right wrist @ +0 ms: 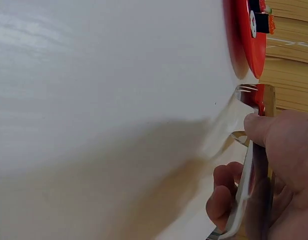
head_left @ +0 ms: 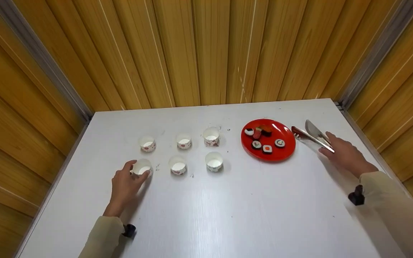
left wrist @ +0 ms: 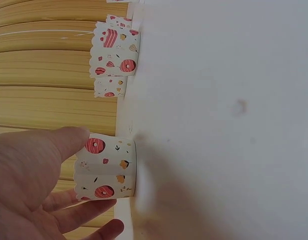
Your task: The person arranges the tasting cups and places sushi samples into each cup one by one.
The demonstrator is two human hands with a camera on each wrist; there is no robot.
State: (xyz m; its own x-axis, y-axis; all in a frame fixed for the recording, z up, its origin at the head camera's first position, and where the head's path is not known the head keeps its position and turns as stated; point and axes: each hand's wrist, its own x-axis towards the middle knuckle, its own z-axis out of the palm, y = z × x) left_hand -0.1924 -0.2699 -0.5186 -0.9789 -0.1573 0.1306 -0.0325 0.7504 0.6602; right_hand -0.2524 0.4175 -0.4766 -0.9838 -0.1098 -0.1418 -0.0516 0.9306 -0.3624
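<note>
Near the front left, my left hand pinches a small white paper baking cup between thumb and fingers. Red and yellow prints cover the cup's side in the left wrist view; whether its base touches the table is unclear. On the right, my right hand grips shiny metal serving tongs, whose one end has fork tines and the other a flat blade. My right thumb lies along the metal. The tongs' tips are just right of a red plate with several toy sushi pieces.
More printed paper cups, including a back-left cup, a middle cup and a front-right cup, stand in two rows on the white table. Wood-patterned panels enclose its back and sides.
</note>
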